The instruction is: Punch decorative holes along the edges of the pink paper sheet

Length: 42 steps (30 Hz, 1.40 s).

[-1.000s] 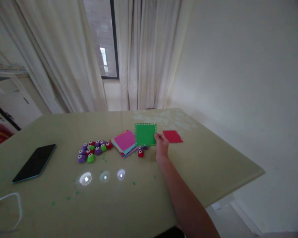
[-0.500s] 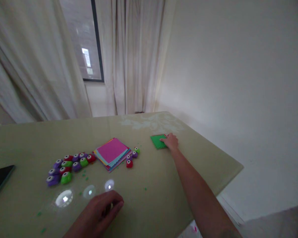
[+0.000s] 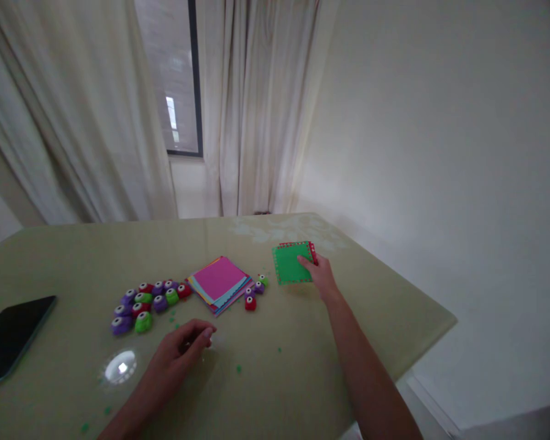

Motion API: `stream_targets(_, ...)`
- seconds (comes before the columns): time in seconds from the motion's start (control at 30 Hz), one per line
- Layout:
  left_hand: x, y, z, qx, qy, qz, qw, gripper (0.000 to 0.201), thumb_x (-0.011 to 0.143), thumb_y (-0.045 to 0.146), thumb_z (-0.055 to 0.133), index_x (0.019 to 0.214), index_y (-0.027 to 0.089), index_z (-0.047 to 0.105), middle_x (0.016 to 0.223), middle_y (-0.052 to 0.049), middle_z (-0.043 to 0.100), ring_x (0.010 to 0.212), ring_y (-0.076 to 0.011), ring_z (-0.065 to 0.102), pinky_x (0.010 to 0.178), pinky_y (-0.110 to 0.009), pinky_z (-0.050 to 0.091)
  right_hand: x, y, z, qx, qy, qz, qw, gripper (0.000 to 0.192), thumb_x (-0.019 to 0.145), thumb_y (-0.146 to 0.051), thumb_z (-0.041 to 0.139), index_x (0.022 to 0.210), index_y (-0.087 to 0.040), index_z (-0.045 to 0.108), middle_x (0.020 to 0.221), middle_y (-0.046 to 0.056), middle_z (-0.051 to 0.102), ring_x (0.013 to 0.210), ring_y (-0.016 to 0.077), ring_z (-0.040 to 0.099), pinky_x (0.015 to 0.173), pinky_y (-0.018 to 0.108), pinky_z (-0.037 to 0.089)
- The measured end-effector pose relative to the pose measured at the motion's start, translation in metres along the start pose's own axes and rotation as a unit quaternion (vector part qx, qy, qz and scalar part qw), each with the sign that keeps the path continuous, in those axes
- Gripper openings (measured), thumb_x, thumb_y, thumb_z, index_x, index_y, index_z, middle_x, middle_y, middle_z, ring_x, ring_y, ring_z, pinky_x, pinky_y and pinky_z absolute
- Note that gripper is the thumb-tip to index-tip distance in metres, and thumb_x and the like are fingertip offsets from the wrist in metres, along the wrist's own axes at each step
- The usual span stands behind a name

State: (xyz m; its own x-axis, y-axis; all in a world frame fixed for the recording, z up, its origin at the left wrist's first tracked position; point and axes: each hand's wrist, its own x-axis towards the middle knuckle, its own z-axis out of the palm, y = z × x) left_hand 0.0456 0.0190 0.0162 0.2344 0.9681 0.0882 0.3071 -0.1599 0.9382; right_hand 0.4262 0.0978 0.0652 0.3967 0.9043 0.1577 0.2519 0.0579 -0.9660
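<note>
Right grip [image 3: 321, 275] flat on green sheet [image 3: 292, 263] — arm outstretched.

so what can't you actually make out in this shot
- Red sheet, head view: the green sheet covers all but its edge.
- Lower papers in the stack: hidden under the pink top sheet, only edges show.
- Left hand: its curled fingers hide whether they pinch anything.
- Shapes of the small punches: too small and soft.
- Phone: cut off by the left edge.

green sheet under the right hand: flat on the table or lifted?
Flat. The green sheet lies atop a red sheet on the table, right hand fingertips on its corner.
</note>
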Motion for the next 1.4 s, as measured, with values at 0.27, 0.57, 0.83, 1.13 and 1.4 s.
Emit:
stream_targets(0.27,-0.007,0.003,0.002,-0.08,0.103,0.046,0.99,0.063,0.09,0.063,0.072,0.139,0.024,0.066,0.138,-0.015,0.072,0.121,-0.0346,0.071,0.094,-0.044,0.061,-0.103,-0.04,0.108,0.173,-0.158,-0.095,0.967,0.04,0.089,-0.056,0.081,0.104,-0.02,0.081,0.098,0.006,0.08,0.086,0.0221,0.074,0.081,0.034,0.062)
stream_targets(0.57,-0.002,0.001,-0.014,-0.023,0.166,0.024,0.986,0.039,0.091,0.058,0.067,0.093,0.02,0.079,0.094,-0.008,0.082,0.089,-0.0313,0.076,0.081,-0.04,0.06,-0.143,-0.011,0.152,0.106,-0.236,-0.107,0.96,0.034,0.098,-0.05,0.071,0.114,-0.022,0.079,0.11,0.008,0.081,0.103,0.0275,0.073,0.096,0.04,0.058)
stream_targets(0.83,0.003,-0.008,-0.004,-0.117,0.116,-0.024,0.986,0.038,0.087,0.053,0.074,0.105,0.02,0.082,0.109,-0.009,0.084,0.105,-0.0343,0.078,0.097,-0.047,0.062,-0.137,-0.003,0.143,-0.007,-0.251,-0.142,0.958,0.025,0.095,-0.037,0.074,0.113,-0.02,0.078,0.104,0.008,0.08,0.097,0.0259,0.071,0.092,0.037,0.054)
stream_targets(1.13,-0.004,0.01,-0.013,-0.265,0.075,-0.126,0.953,0.052,0.072,0.062,0.09,0.1,0.018,0.083,0.099,-0.01,0.085,0.085,-0.0324,0.082,0.084,-0.047,0.068,-0.131,-0.016,0.129,0.126,-0.255,-0.007,0.959,0.043,0.088,-0.06,0.079,0.078,-0.019,0.07,0.067,-0.002,0.055,0.06,0.0139,0.047,0.055,0.024,0.039)
stream_targets(1.4,-0.007,0.013,-0.013,-0.25,0.068,-0.134,0.957,0.051,0.071,0.063,0.09,0.097,0.02,0.085,0.099,-0.01,0.085,0.093,-0.0369,0.081,0.085,-0.051,0.068,-0.129,-0.022,0.125,0.132,-0.217,-0.015,0.967,0.037,0.083,-0.055,0.084,0.079,-0.02,0.072,0.069,-0.001,0.058,0.061,0.0144,0.049,0.056,0.025,0.041)
